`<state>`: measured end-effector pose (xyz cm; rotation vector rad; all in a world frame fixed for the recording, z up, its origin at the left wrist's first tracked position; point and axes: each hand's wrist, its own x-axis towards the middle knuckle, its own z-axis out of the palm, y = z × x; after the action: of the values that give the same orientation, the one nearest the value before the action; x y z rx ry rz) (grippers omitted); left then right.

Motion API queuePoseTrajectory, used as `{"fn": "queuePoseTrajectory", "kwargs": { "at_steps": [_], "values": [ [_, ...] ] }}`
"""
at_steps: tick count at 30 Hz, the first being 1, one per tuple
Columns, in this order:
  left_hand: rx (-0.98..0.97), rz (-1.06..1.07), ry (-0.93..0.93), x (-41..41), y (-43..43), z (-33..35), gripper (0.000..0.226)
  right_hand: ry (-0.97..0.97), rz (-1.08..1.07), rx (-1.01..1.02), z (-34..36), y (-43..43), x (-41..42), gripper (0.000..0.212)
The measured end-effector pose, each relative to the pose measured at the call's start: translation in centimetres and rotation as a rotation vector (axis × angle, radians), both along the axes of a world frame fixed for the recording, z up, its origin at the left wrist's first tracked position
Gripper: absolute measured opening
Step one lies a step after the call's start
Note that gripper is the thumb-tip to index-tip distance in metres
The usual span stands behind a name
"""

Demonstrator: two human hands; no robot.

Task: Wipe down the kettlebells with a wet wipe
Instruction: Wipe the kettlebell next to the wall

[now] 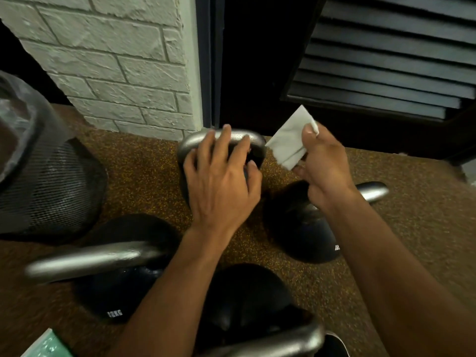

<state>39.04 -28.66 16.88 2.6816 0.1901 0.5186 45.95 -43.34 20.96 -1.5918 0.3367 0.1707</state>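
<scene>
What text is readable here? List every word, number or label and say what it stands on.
"12KG", probably, upside down and blurred: white print on the near-left kettlebell.
White print on the right kettlebell: half hidden, unreadable.
Green packet: nothing legible.

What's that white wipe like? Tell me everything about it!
The wipe is white, thin and soft-looking, folded flat into a rough rectangle with a few creases. The right hand pinches its right edge between thumb and fingers and holds it up in the air, tilted, one corner pointing up. Its lower corner hangs right beside the far kettlebell's silver handle; whether they touch is unclear.
</scene>
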Motion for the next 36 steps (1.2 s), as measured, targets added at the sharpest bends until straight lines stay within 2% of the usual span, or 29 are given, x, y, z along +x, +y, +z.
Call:
{"fn": "queuePoseTrajectory", "kwargs": {
  "at_steps": [3,5,8,11,15,18,21,23,26,28,31,36],
  "values": [
    [0.238,-0.059,0.136,1.4,1.6,0.2,0.066,-0.188,-0.032,-0.167,-1.0,0.0,1.0,0.036],
    [0.467,-0.17,0.199,1.9,2.6,0.5,0.074,-0.262,-0.063,-0.252,-1.6,0.4,1.6,0.036],
    [0.763,-0.37,0.233,1.8,4.2,1.1,0.087,-0.27,-0.101,-0.336,-2.4,0.9,2.3,0.028],
    [0.884,-0.412,0.265,1.3,4.9,1.1,0.093,-0.232,-0.11,-0.366,-3.1,1.2,2.3,0.017],
    [0.861,-0.378,0.297,1.3,5.4,1.1,0.096,-0.287,-0.024,-0.501,-3.5,1.6,1.1,0.013],
    [0.811,-0.396,0.271,1.2,6.0,1.1,0.093,-0.234,0.179,-0.535,-4.3,2.0,-0.2,0.017],
    [0.773,-0.381,0.252,1.2,6.0,0.8,0.092,-0.126,0.317,-0.343,-5.5,2.1,-1.5,0.034],
    [0.769,-0.359,0.237,1.2,5.6,0.2,0.092,-0.073,0.241,-0.12,-5.7,2.4,-1.5,0.038],
    [0.742,-0.306,0.206,0.9,4.9,-0.9,0.092,-0.051,0.144,-0.018,-6.2,2.9,-0.6,0.042],
    [0.698,-0.281,0.194,0.9,4.4,-1.6,0.095,-0.077,0.106,-0.061,-6.5,3.4,-0.1,0.037],
    [0.622,-0.264,0.182,1.0,3.8,-2.5,0.098,-0.181,0.121,-0.256,-7.4,3.9,0.7,0.024],
    [0.584,-0.221,0.193,1.3,3.2,-3.0,0.102,-0.543,0.19,-0.466,-9.0,3.5,1.2,0.021]
  ]
}}
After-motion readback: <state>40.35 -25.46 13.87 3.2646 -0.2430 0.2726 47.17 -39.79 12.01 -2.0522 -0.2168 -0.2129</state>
